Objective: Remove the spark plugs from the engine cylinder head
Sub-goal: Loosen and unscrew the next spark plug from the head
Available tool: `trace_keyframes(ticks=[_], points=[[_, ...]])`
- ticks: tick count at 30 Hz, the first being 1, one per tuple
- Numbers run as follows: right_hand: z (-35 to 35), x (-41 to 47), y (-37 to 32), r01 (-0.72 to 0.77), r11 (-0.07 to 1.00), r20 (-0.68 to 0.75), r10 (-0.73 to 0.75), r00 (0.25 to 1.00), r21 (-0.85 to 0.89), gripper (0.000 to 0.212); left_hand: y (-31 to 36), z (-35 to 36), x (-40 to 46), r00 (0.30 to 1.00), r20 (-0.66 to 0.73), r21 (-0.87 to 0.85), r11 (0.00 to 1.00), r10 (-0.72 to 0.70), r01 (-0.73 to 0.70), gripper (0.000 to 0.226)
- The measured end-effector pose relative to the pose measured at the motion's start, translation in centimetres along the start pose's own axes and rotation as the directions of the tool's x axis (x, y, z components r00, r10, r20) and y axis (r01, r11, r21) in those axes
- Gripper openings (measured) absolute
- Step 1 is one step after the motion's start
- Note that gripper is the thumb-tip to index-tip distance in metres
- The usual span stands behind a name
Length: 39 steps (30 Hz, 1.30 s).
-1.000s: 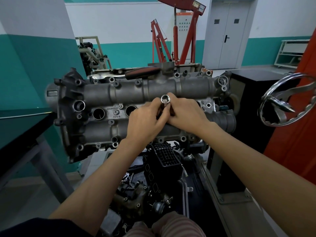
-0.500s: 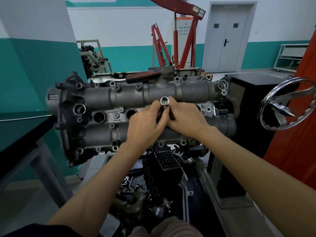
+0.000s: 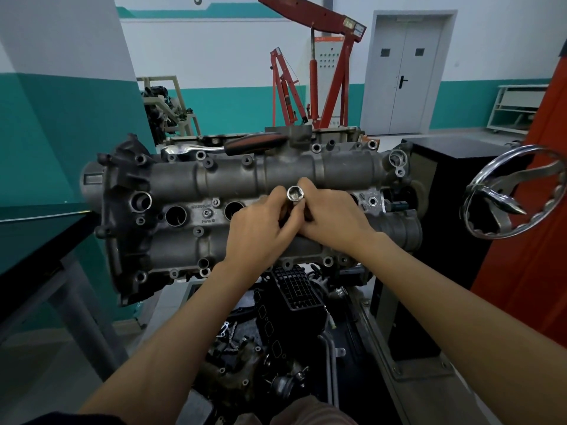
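Left of centre: two open plug holes (image 3: 175,215) in cylinder head (image 3: 276,173), no plugs visible in them.

Upper centre: ratchet (image 3: 221,146) lying along top edge of head, untouched.

Centre: left hand (image 3: 260,231) and right hand (image 3: 333,222) both pinching socket (image 3: 295,193), unchanged over last second; socket upright, open end toward camera, over third hole.

Reading: hand-turning stage, plug likely not out yet; plug itself hidden.

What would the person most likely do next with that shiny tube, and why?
Probably keep twisting the socket by hand. Both the left hand and right hand pinch it over a plug hole in the cylinder head, while the ratchet lies unused on top.
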State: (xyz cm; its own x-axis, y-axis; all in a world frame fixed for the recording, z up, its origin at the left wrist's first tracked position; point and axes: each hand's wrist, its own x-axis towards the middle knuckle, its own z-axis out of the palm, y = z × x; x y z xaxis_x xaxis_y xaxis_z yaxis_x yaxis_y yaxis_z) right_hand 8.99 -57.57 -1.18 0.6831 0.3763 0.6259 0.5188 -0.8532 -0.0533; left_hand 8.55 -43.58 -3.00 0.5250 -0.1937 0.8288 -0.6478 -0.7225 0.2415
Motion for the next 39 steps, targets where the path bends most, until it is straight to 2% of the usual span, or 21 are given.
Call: trace_keyframes(ticks=[4,9,13,18,22,26,30,33,39], points=[[0.12,0.06,0.23,-0.004,1.0,-0.005,0.003,1.0,-0.029,0.023,0.0,-0.01,0.13,1.0,-0.018,0.002,1.0,0.024,-0.024,0.047],[0.12,-0.14,0.15,0.026,0.999,-0.049,-0.027,0.998,-0.028,0.03,-0.02,-0.04,0.15,1.0,-0.012,-0.016,1.0,0.025,-0.025,0.055],[0.06,0.01,0.17,0.034,0.999,0.0,-0.034,0.999,-0.037,0.021,0.07,-0.14,-0.02,1.0,0.009,-0.012,1.0,0.005,-0.004,0.045],[-0.04,-0.01,0.12,-0.028,0.999,0.007,0.027,1.0,0.022,0.027,0.04,-0.11,0.08,1.0,0.005,0.003,1.0,0.012,-0.012,0.032],[0.17,0.04,0.33,0.012,0.999,-0.022,-0.013,1.0,-0.051,0.025,-0.04,0.03,0.16,0.999,-0.033,0.001,1.0,0.015,-0.015,0.043],[0.14,-0.02,0.18,0.053,0.996,-0.046,-0.056,0.997,-0.068,0.027,-0.06,0.02,0.04,1.0,-0.01,0.003,1.0,0.002,-0.002,0.048],[0.05,0.05,0.05,-0.003,1.0,-0.004,0.003,1.0,0.001,0.023,-0.16,0.02,0.01,1.0,0.005,0.004,1.0,-0.003,0.003,0.039],[0.08,0.12,0.25,0.005,0.999,0.004,-0.004,1.0,-0.038,0.026,-0.06,-0.01,0.06,1.0,-0.021,0.006,1.0,0.012,-0.011,0.035],[-0.02,-0.1,0.05,0.037,0.999,-0.052,-0.037,0.998,-0.015,0.027,-0.07,0.0,0.11,1.0,-0.018,-0.009,1.0,0.016,-0.016,0.05]])
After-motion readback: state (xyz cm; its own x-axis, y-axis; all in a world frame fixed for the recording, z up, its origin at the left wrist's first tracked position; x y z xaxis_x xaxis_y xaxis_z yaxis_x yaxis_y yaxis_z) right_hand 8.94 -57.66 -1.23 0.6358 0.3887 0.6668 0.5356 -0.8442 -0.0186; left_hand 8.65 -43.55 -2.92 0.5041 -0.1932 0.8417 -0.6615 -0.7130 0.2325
